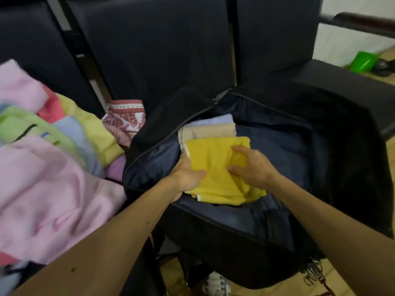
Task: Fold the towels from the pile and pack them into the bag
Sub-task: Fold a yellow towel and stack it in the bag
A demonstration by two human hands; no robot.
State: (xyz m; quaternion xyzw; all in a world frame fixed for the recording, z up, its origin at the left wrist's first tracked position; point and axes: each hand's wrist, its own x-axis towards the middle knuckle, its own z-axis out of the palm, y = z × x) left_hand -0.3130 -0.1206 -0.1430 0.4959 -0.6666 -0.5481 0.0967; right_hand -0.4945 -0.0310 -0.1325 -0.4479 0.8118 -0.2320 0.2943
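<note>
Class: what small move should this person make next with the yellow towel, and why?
Probably set the yellow towel down flat in the bag, beside the beige towel, then let go. It looks folded, the left hand and right hand both grip it over the open bag, and the pile to the left holds more towels.

Indoor seating area, likely a waiting room or office lounge, row of dark padded chairs (pixel 149 45) set side by side, polished wooden armrest (pixel 363 21), plain white wall (pixel 342 45), wood-toned floor (pixel 267 289), green plastic tub (pixel 362 64) on it, pile of towels (pixel 42 178) heaped on one seat.
</note>
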